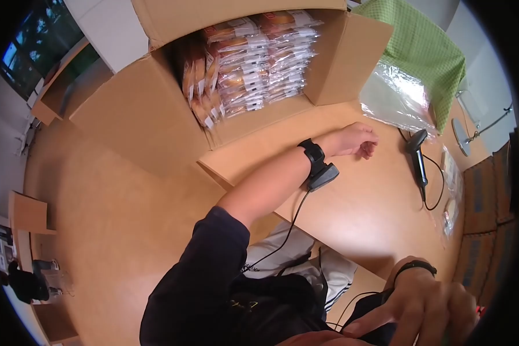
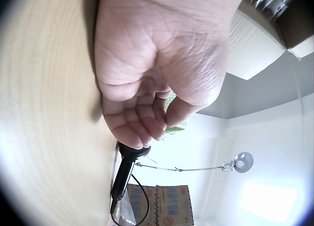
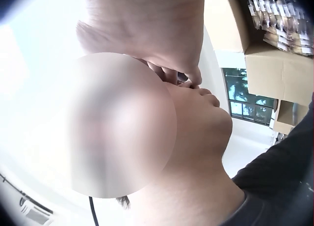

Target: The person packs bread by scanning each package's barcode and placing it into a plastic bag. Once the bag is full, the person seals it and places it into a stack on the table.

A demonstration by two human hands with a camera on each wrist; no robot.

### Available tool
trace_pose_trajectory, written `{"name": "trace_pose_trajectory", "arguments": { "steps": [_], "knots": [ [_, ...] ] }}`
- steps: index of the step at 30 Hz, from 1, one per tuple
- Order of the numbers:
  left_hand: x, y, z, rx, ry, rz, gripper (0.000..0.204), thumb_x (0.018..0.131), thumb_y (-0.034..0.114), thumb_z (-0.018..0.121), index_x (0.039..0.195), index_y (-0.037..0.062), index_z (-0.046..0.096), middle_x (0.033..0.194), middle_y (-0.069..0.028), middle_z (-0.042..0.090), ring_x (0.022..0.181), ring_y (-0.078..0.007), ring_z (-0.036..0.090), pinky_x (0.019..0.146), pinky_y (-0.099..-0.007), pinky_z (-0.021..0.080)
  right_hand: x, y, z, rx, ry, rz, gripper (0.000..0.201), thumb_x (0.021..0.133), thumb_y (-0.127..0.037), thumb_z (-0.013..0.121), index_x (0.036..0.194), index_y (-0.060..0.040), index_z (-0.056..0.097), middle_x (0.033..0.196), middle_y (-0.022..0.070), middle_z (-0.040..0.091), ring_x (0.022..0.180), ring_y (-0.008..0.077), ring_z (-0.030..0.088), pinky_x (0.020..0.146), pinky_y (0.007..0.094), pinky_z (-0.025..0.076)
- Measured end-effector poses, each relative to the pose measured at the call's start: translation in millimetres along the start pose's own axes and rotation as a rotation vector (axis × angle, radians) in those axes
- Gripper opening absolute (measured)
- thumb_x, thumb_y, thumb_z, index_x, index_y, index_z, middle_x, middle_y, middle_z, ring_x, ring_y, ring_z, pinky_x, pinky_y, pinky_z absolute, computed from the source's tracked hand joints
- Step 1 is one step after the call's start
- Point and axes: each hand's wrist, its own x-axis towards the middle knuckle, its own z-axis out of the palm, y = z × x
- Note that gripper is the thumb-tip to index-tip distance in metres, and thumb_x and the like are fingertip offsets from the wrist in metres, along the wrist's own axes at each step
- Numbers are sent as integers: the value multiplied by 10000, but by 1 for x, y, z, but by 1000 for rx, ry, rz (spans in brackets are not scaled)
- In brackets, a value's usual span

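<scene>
My left hand [image 1: 352, 140] rests on the table [image 1: 352, 196] with its fingers loosely curled and nothing in them. A black handheld barcode scanner [image 1: 416, 157] lies to its right, its cable looping on the tabletop; in the left wrist view the scanner [image 2: 125, 173] shows just beyond the fingertips. My right hand [image 1: 429, 308] is raised at the lower right of the head view, fingers loosely bent. In the right wrist view that right hand [image 3: 147, 27] is up against the person's face, with its fingertips partly hidden and no object visible in it.
An open cardboard box [image 1: 346, 60] at the back holds stacked clear-wrapped packs [image 1: 245, 72]. Right of it lie a clear plastic bag [image 1: 392, 95] and a green checked cloth [image 1: 418, 49]. A desk lamp [image 1: 460, 136] and stacked cartons [image 1: 480, 193] stand at the right.
</scene>
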Motion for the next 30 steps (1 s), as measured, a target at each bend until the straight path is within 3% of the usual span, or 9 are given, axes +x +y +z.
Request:
{"name": "trace_pose_trajectory", "arguments": {
  "steps": [2,6,11,12,19,21,22,27,30],
  "knots": [
    [-2,2,1,2,4,-6,169,971,173,570,884,29,559,767,-83,601,696,-202,613,665,-338,538,4,-22,-16,239,-101,358,480,1024,-351,458,1454,-150,390,1250,196,621,1209,362,569,1094,728,180],
    [1,0,0,3,10,-14,167,969,170,575,887,26,555,768,-84,598,704,-200,609,676,-345,537,-3,-15,-17,74,-232,246,568,1017,-354,478,1512,-152,288,1249,195,622,1224,332,565,1087,745,156],
    [-1,2,2,0,-3,-6,162,973,167,571,886,31,556,776,-82,600,703,-194,609,681,-347,537,-19,-7,3,-83,-100,301,569,984,-432,523,1452,-116,451,1289,118,622,1268,289,531,1108,731,47],
    [-2,5,3,10,22,-24,161,974,166,571,886,32,557,779,-81,602,704,-192,609,683,-347,536,-48,-14,-19,-155,-399,343,581,969,-461,532,1385,-54,530,1340,59,601,1286,290,513,1110,720,-15],
    [1,0,-1,-15,-25,-10,153,979,155,566,887,33,566,779,-72,609,713,-187,614,683,-333,530,-74,21,16,-195,-75,-32,648,955,-436,551,1434,-13,444,1509,76,431,1467,174,261,1058,712,-191],
    [1,0,-3,-34,-14,-17,143,979,143,562,891,32,572,780,-71,615,717,-187,617,685,-327,527,-88,2,17,760,64,643,624,975,-368,525,1488,-53,362,1545,86,369,1490,98,141,1017,713,-249],
    [2,-1,-5,-38,-29,-20,135,979,137,560,896,31,576,784,-72,619,711,-187,617,678,-329,530,-87,0,17,762,70,640,624,975,-368,525,1488,-53,362,1545,86,369,1490,98,141,1017,713,-249],
    [1,1,-3,0,-9,23,144,975,149,568,896,29,573,782,-79,616,702,-189,615,668,-334,536,-46,-1,-15,-160,-177,25,641,1003,-430,474,1477,-17,351,1419,184,506,1420,317,351,1081,747,-51],
    [0,2,0,1,-11,-1,151,972,160,576,893,32,570,779,-80,611,702,-189,615,670,-335,538,-33,-17,-10,-248,-125,151,632,1012,-445,451,1448,6,378,1299,215,585,1298,420,480,1048,790,46]
  ]
}}
